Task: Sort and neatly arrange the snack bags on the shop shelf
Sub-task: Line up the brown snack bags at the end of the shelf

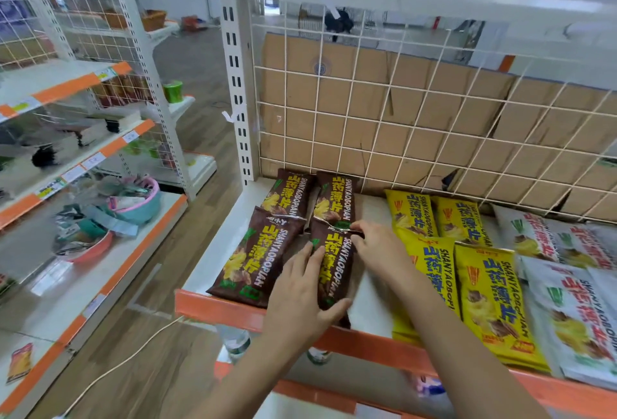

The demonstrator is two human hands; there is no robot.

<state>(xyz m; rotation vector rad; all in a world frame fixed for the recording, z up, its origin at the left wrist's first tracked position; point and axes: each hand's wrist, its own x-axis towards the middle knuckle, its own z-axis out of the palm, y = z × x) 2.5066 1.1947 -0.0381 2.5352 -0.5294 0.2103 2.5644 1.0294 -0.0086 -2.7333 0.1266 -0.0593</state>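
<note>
On the white metal shelf with an orange front lip (217, 310), the near-right brown foil snack bag (335, 261) lies flat (left of the yellow foil bags (487, 298)). The left hand (300, 295) grips its near end, and the right hand (377, 251) pinches its far edge.

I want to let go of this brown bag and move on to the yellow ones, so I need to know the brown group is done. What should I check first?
1. Grip on the front right brown bag: left hand holds its near end, right hand pinches its far end: ok.
2. Back brown bags lie side by side: ok.
3. Front left brown bag parallel to the held one: not ok, it slants.
4. Bare shelf between the held bag and the yellow bags: ok.
5. Held bag's near end inside the orange shelf lip: cannot tell, the left hand covers it.
</note>
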